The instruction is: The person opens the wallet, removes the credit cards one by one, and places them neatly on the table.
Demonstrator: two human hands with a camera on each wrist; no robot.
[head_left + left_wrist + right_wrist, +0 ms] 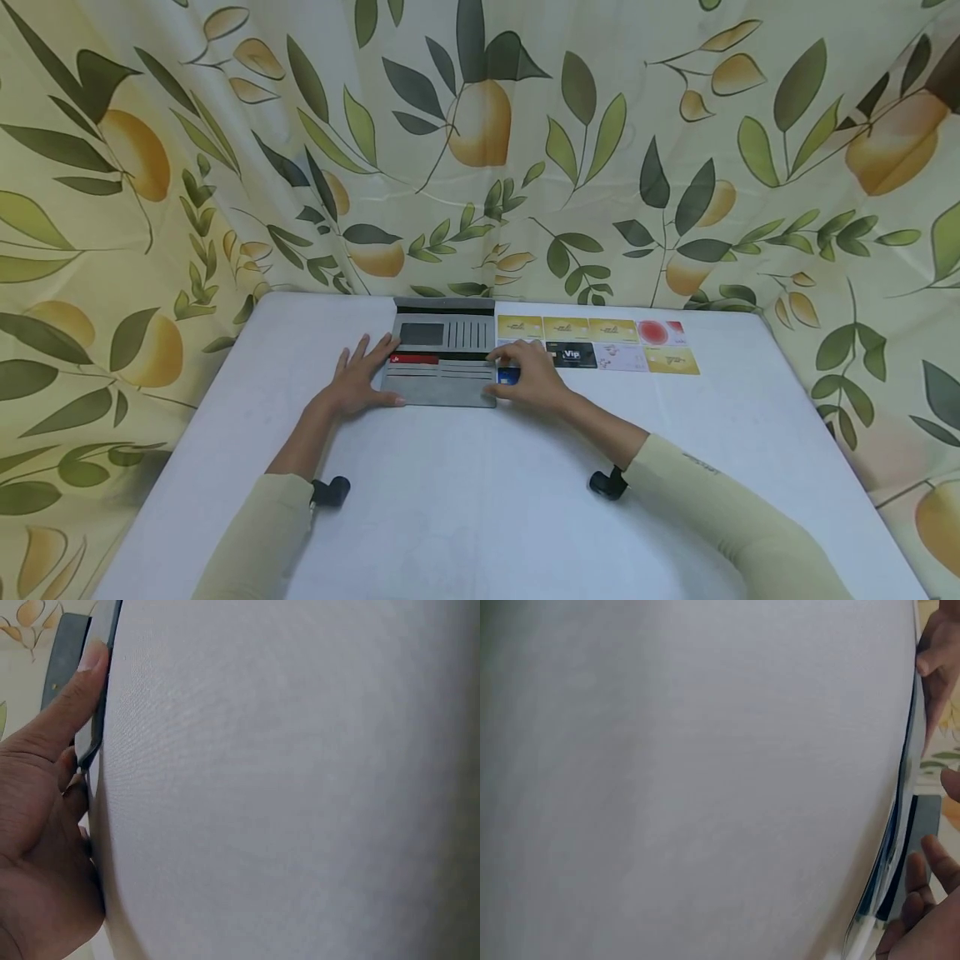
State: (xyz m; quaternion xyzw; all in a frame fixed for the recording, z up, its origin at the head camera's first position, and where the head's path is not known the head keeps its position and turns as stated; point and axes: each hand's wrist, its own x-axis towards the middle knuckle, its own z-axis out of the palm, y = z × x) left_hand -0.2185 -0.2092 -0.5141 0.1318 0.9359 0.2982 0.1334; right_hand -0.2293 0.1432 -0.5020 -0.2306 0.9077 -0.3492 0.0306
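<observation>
A grey long wallet point(438, 393) lies unfolded on the table, with card slots in its lower half and a panel with a dark window above. The end of a red card point(414, 359) shows in a slot at the fold. My left hand point(358, 383) rests on the wallet's left edge, fingers spread and thumb on the lower corner, as the left wrist view also shows. At the wallet's right edge is my right hand point(534, 379), its thumb and index fingertip apart and touching that edge. A blue card point(508, 376) shows partly beneath this hand.
Right of the wallet, two rows of cards lie side by side: several gold cards point(566, 328), a black Vip card point(572, 355), a pale floral card point(621, 357) and one with a red circle point(654, 332). A leaf-and-fruit patterned curtain point(480, 208) hangs behind the white table point(480, 500).
</observation>
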